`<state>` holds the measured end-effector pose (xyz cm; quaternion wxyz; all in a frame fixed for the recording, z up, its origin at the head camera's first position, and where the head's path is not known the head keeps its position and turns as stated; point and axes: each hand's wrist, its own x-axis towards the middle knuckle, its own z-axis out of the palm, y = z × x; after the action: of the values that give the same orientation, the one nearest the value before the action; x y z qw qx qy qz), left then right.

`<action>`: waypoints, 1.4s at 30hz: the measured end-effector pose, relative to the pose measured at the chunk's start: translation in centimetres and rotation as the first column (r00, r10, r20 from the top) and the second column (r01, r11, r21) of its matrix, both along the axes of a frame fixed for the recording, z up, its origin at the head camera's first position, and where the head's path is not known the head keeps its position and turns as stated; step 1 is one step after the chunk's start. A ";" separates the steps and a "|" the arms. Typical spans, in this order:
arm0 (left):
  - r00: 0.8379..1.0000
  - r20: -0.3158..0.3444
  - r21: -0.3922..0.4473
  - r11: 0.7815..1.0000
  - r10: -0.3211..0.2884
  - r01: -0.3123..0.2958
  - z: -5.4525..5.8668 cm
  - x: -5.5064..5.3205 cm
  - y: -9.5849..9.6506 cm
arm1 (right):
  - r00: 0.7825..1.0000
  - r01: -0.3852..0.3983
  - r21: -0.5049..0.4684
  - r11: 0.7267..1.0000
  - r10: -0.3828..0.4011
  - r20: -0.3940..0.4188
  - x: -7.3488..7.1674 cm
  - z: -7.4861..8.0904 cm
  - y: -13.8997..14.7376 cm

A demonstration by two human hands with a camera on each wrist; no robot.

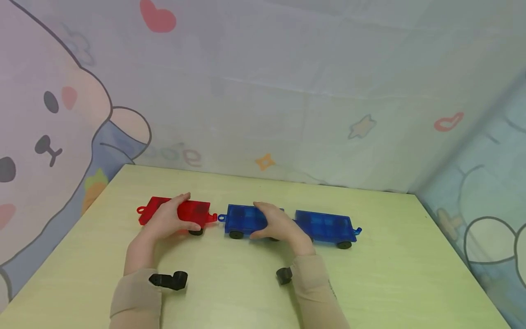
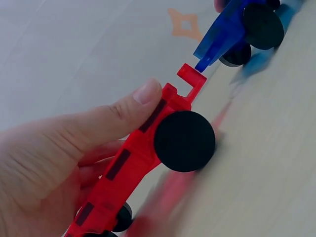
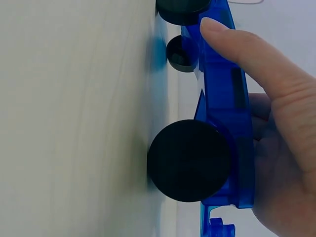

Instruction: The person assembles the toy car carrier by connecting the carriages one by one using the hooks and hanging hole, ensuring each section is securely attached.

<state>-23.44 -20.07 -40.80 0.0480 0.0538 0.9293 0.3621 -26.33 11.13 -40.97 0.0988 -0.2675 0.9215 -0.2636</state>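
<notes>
My left hand (image 1: 166, 219) grips a red toy train car (image 1: 196, 212) across its sides, thumb on the near side, as the left wrist view also shows. At its right end a red hook (image 2: 192, 79) stands right by the ring (image 1: 222, 218) of the middle blue car (image 1: 242, 218); whether they touch, I cannot tell. My right hand (image 1: 279, 224) holds that blue car across its right half, thumb along the near side. A second blue car (image 1: 324, 226) stands on its wheels to the right, and my hand hides the joint between the two blue cars.
The cars line up on a pale yellow table (image 1: 230, 283). Behind it hangs a cloth backdrop (image 1: 263, 91) with printed cartoon figures, meeting the table's back edge. Small black wrist cameras sit on both sleeves, close above the tabletop.
</notes>
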 end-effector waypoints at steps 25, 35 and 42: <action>0.999 -0.030 0.037 0.999 -0.034 0.035 0.0 0.2 -0.3 | 1.000 -0.007 0.047 0.999 0.008 -0.009 0.2 0.1 0.1; 1.000 -0.015 0.034 0.999 -0.024 0.024 -0.1 0.3 -0.4 | 1.000 -0.012 0.041 0.999 0.012 -0.004 0.3 0.5 0.1; 1.000 -0.012 0.026 1.000 -0.017 0.017 -0.1 0.3 -0.5 | 1.000 -0.025 0.007 1.000 0.025 -0.014 0.4 0.7 0.1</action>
<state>-23.10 -20.56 -40.94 0.0450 0.0644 0.9243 0.3734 -25.92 11.24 -40.31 0.0965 -0.2806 0.9196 -0.2575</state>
